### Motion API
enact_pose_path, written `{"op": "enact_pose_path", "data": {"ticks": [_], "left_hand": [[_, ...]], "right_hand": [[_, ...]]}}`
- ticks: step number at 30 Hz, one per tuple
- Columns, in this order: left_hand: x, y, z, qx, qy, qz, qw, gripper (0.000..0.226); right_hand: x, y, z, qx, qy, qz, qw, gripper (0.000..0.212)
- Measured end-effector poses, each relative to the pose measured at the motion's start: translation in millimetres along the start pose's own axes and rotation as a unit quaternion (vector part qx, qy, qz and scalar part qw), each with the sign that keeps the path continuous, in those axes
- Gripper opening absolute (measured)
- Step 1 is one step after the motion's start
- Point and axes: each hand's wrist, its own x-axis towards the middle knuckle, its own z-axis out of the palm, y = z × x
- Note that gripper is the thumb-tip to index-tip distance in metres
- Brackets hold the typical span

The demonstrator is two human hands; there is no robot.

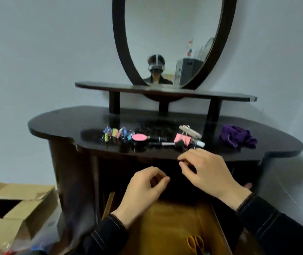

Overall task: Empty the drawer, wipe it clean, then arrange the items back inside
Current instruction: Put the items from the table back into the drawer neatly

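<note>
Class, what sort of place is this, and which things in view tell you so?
Probably a bedroom or dressing corner at home: a dark wooden dressing table with an oval dark-framed mirror, and a round pink makeup compact on top.

Lying along the front of the bench (64, 122), left to right: binder clips (114, 134), compact (139, 138), tubes (157, 139), clothespins (190, 132), cloth (238, 138). Standing behind, shelf (220, 96) bearing mirror (171, 34). Projecting below, drawer (165, 227) containing scissors (195, 242) toward its right side. Sitting on floor at left, cardboard box (18, 208).
</note>
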Motion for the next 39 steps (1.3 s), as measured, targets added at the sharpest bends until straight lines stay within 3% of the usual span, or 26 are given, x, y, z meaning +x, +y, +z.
{"op": "enact_pose_path", "data": {"ticks": [3,7,11,13,18,22,27,29,31,36,39], "left_hand": [[21.7,11.0,-26.4,0.010,0.065,0.036,0.997,0.007],[47.2,9.6,-49.5,0.049,0.118,0.054,0.990,0.007],[79.3,-3.1,-68.2,0.102,0.149,0.003,0.984,0.010],[99.8,-6.9,-74.4,0.092,0.132,-0.036,0.986,0.012],[127.3,-22.1,-69.1,0.266,-0.027,0.016,0.963,0.036],[121.0,-41.6,-68.8,0.250,-0.020,0.055,0.966,0.031],[117.4,-49.7,-71.5,0.215,-0.002,0.069,0.974,0.020],[117.6,-50.5,-71.9,0.204,-0.005,0.060,0.977,0.019],[118.1,-50.6,-71.5,0.199,-0.008,0.056,0.978,0.018],[118.8,-51.1,-71.6,0.189,-0.005,0.050,0.981,0.020],[119.0,-52.7,-71.7,0.195,-0.007,0.051,0.979,0.022]], "right_hand": [[29.6,-4.4,9.5,0.005,0.021,0.020,1.000,0.013],[43.7,1.9,34.7,0.052,-0.058,0.072,0.994,0.012],[45.7,12.5,44.5,0.130,-0.071,0.114,0.982,0.008],[48.3,15.7,43.6,0.164,-0.088,0.128,0.974,0.006],[49.5,19.6,43.0,0.217,-0.102,0.159,0.958,0.007],[50.4,21.2,37.8,0.321,-0.089,0.219,0.917,0.013],[49.3,22.9,27.8,0.450,0.023,0.317,0.835,0.021],[47.0,27.1,27.7,0.459,0.041,0.339,0.820,0.022],[45.8,30.7,28.5,0.440,0.041,0.336,0.832,0.025],[67.9,20.7,32.3,0.229,-0.030,0.227,0.946,0.017],[96.6,6.4,41.7,0.121,-0.084,0.164,0.976,0.021]]}}
